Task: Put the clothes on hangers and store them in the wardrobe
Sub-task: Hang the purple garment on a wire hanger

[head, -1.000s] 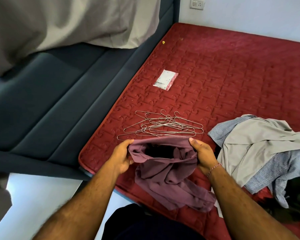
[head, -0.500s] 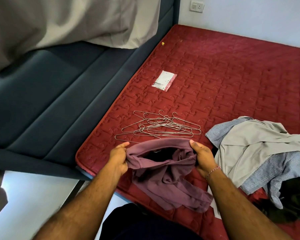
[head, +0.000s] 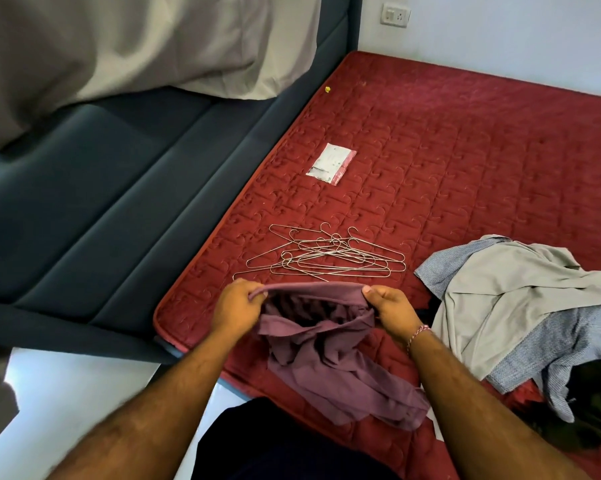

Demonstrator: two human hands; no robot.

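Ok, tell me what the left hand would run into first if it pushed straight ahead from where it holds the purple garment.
Most likely the wire hangers, which lie just beyond the left hand on the red mattress. How high the hand is above them is unclear.

The clothes pile [head: 521, 306] runs past the right edge, its dark garment [head: 597, 403] indistinct.

So over the last second I've regripped the maroon shirt [head: 327, 344]: left hand [head: 235, 306] and right hand [head: 392, 308] have both rolled knuckles-up, thumbs now pinching the hem where before the fingers were just spread along it. The opening got pulled flatter and wider toward 12 o'clock, closer to the wire hangers [head: 327, 254].
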